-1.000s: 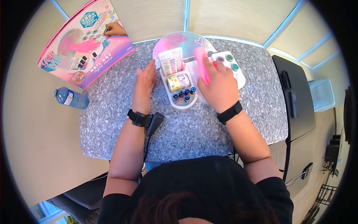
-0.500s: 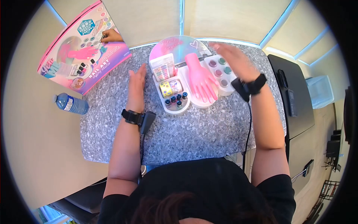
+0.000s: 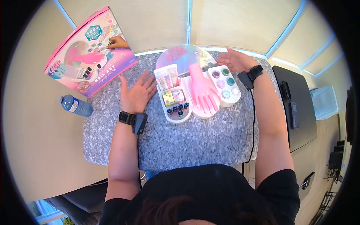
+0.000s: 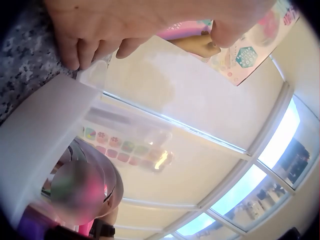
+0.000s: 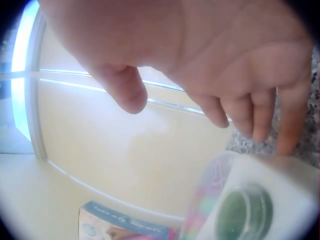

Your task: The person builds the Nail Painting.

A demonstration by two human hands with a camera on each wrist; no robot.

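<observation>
A nail art station stands mid-table: a white tray (image 3: 179,120) with rolls of patterned tape (image 3: 173,98), several dark-capped polish bottles (image 3: 180,108) and a sticker sheet pack (image 3: 166,77). A pink model hand (image 3: 202,90) lies palm down at its middle. On the right sits a white holder (image 3: 229,102) with several glitter pots (image 3: 225,82). My left hand (image 3: 137,95), fingers spread and holding nothing, is beside the station's left side. Behind the glitter holder, my right hand (image 3: 236,60) is palm up with extended fingers, also holding nothing.
A rounded iridescent backboard (image 3: 178,58) rises behind the station. The nail art box (image 3: 92,52) stands at the back left, near a water bottle (image 3: 76,105). A wrist camera cable (image 3: 254,131) hangs along the right arm. A bin (image 3: 324,101) stands off to the right.
My right hand has let go of the pink model hand, now lying palm down on the station, and moved right behind the glitter pots. My left hand has turned palm up and spread its fingers.
</observation>
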